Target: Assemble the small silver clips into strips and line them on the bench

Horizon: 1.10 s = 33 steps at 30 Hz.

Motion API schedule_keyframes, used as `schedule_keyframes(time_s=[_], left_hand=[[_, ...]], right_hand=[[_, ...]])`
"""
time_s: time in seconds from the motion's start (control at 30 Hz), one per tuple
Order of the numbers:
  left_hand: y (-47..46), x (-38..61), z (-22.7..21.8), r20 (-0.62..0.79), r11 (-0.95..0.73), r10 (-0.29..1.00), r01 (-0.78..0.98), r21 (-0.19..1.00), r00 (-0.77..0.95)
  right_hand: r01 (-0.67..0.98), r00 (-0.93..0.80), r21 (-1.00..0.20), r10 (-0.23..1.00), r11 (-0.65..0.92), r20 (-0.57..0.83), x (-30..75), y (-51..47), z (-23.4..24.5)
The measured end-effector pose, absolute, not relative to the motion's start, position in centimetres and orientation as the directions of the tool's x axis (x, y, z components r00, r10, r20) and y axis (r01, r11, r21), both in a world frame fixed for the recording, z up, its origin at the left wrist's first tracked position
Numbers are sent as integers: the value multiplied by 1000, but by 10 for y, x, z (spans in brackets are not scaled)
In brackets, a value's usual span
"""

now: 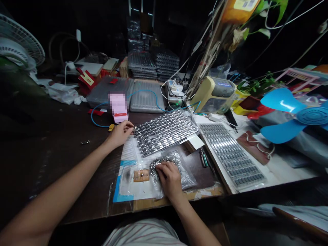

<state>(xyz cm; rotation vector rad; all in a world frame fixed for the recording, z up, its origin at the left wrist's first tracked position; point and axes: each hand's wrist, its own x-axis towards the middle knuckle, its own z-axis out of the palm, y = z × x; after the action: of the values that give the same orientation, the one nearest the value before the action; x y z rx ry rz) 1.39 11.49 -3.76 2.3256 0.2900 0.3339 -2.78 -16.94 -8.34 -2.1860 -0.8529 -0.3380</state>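
The clear plastic bag (186, 176) with a heap of small silver metal parts (160, 166) lies near the front edge of our dark wooden table (56, 171), on a white paper sheet (129, 152) with blue edge. Our right hand (169, 179) is on top of this heap. Its fingers are curved and spread a little over the bag, and they press down on it, but we cannot tell if they really grip something inside.

Our left hand (119, 134) is farther forward, just beside the left end of a clear blister sheet (165, 132) filled with rows of silver parts. Its thumb and fingertips (131, 125) are pressed together and pinch a small metal part (134, 128), which is too small to tell its exact shape.

Between the two hands, a little to the left of the bag, a small brown pad (141, 175) lies on the paper. To the right, a second filled blister sheet (232, 153) lies tilted on a white board, and a green-handled tool (203, 158) lies between the two sheets. Behind our left hand stands a blurred pink card (118, 106), and a blue cable (98, 109) curves around it on the table. Farther back there are stacked trays (142, 65), and on the right side there is a blue fan (287, 116).
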Motion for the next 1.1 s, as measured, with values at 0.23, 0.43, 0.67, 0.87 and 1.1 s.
schedule_keyframes(time_s=[0.23, 0.43, 0.67, 0.87, 1.1], left_hand=[[65, -98, -51, -172, -285, 173, 216, 934, 970], [27, -120, -73, 122, -564, 219, 24, 825, 968], [19, -116, -79, 223, -689, 157, -55, 722, 962], [16, -116, -80, 273, -747, 139, -80, 660, 952], [15, -115, -79, 269, -700, 155, -86, 709, 951]], right_hand=[[684, 725, -576, 505, -447, 469, -28, -164, -80], [671, 732, -576, 540, -467, 415, -30, -162, -79], [666, 734, -586, 543, -461, 408, -31, -164, -78], [670, 728, -584, 560, -458, 396, -30, -163, -79], [675, 730, -562, 546, -478, 412, -34, -160, -74]])
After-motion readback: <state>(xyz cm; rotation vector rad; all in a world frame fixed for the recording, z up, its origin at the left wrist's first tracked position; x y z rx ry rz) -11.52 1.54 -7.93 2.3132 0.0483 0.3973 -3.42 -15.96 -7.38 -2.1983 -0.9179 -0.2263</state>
